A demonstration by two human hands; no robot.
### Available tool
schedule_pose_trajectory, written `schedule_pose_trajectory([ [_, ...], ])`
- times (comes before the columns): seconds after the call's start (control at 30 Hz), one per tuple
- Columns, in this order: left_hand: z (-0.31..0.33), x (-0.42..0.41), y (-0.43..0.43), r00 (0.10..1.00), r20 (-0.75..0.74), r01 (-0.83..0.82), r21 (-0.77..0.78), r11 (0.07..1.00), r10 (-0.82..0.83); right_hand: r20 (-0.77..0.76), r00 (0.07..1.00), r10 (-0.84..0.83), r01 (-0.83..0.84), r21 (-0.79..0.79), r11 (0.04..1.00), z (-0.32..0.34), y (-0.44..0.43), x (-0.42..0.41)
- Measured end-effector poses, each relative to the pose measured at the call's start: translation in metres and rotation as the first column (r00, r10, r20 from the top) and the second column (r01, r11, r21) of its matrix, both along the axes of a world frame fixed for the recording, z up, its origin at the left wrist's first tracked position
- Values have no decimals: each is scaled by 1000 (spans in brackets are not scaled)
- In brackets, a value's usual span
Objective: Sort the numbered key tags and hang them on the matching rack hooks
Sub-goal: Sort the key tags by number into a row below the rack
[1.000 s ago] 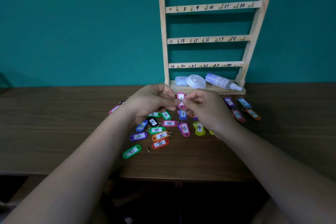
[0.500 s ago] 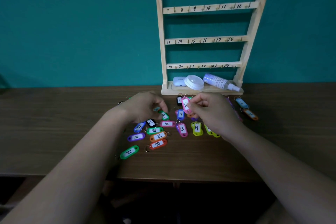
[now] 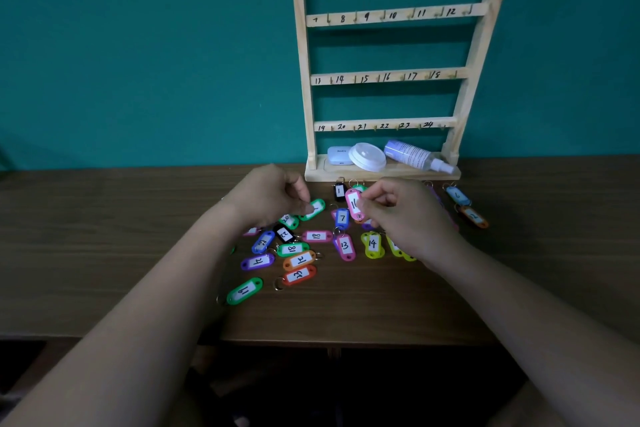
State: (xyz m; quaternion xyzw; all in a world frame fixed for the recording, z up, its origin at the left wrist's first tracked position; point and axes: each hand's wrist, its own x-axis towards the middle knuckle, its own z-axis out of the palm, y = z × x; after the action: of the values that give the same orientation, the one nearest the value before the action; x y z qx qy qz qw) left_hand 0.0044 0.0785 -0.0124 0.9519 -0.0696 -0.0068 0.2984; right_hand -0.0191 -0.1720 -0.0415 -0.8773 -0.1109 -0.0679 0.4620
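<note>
A wooden rack (image 3: pixel 388 76) with numbered hook rails stands against the teal wall; no tag hangs on the rails in view. Several coloured numbered key tags lie scattered on the brown table (image 3: pixel 104 236) in front of it. My right hand (image 3: pixel 405 218) pinches a pink tag (image 3: pixel 354 203) marked 16, holding it upright just above the pile. My left hand (image 3: pixel 270 196) has its fingertips on a green tag (image 3: pixel 314 209) lying on the table. Blue tag 7 (image 3: pixel 342 217) and pink tag 13 (image 3: pixel 345 245) lie between my hands.
On the rack's base shelf lie a small white case (image 3: pixel 337 155), a white lid (image 3: pixel 367 157) and a spray bottle (image 3: pixel 417 156). A black tag 1 (image 3: pixel 339 191) sits by the base. A blue tag (image 3: pixel 458 195) and an orange tag (image 3: pixel 475 216) lie far right.
Both hands held the pink tag together a second ago. My left hand let go and moved down-left onto a green tag; my right hand keeps the pink tag.
</note>
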Motion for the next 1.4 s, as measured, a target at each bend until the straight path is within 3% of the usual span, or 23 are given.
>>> schedule_pose_trajectory([
  [0.1, 2, -6, -11, 998, -55, -53, -285, 957, 39, -41, 999, 12, -10, 67, 998, 0, 0, 0],
  [0.2, 2, -13, -25, 988, -152, -96, -475, 875, 26, -76, 997, 14, -5, 108, 994, 0, -1, -1],
  [0.5, 1, -18, -64, 963, -251, -255, -730, 634, 99, -24, 997, -80, 83, 214, 973, 4, -12, -2],
  [0.67, 0, -20, -76, 964, -238, -261, -776, 574, 118, 16, 992, -125, 119, 223, 968, 4, -20, -2],
  [1.1, -6, -22, -105, 968, -230, -242, -756, 609, 99, -33, 999, -41, 49, 323, 945, 4, -36, -5],
  [1.4, -8, -23, -127, 974, -219, -211, -771, 601, 60, -6, 994, -108, 107, 193, 975, 6, -57, -5],
])
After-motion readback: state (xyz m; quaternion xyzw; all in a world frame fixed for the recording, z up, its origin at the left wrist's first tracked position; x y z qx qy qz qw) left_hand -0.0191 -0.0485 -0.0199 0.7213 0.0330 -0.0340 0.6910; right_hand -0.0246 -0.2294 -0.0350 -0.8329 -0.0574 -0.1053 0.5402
